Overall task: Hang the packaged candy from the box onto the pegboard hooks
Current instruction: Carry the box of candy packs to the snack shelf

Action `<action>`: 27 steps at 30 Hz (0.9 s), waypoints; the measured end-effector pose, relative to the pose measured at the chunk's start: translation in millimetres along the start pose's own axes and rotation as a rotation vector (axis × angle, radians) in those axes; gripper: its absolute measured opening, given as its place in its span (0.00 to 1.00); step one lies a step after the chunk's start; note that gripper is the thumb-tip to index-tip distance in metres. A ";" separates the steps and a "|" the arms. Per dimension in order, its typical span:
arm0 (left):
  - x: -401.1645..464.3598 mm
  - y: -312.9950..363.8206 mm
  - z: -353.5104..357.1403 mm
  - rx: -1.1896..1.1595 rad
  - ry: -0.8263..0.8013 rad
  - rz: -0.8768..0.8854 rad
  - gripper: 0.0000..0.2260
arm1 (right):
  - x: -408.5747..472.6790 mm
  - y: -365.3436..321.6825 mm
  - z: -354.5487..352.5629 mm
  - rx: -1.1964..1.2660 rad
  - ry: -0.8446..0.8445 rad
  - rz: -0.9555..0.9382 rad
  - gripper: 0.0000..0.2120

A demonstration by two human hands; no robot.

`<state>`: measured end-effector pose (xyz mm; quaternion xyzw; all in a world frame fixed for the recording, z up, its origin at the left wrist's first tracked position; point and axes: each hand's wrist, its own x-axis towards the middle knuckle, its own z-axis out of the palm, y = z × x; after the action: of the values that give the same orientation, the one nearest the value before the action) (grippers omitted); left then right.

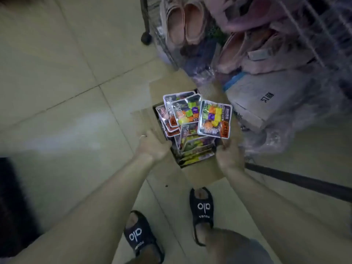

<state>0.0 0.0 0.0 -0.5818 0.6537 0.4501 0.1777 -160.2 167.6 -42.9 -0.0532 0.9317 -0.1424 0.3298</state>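
Box (200,174): steadied on the floor by left hand (152,145)
Candy packet (215,119): gripped in right hand (228,155) fingers, lifted for hanging

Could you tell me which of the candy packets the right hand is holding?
The candy packet farthest right, raised above the box and pinched at its near edge by the right hand; the others lie heaped inside the box.

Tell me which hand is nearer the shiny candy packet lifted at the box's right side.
Right. The right hand grips the shiny candy packet from below; the left hand is across the cardboard box.
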 end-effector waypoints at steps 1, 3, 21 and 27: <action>5.4 0.0 4.6 -0.009 -0.021 -0.014 0.33 | 2.7 -0.7 0.2 -0.060 0.034 -0.033 0.19; 20.8 -3.7 15.2 -0.070 -0.026 -0.056 0.33 | 9.7 -1.0 -0.8 -0.234 0.122 -0.146 0.24; 59.3 -16.8 54.6 -0.275 -0.109 -0.149 0.22 | 55.3 -3.9 12.2 -0.285 0.009 -0.509 0.18; 56.9 -17.7 51.6 -0.295 -0.128 -0.115 0.17 | 54.1 -10.5 5.0 -0.177 -0.025 -0.465 0.08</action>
<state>-13.6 8.3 -77.3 -0.6083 0.5336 0.5662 0.1571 -199.0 146.0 -75.9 -0.2968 0.8991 -0.1319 0.2936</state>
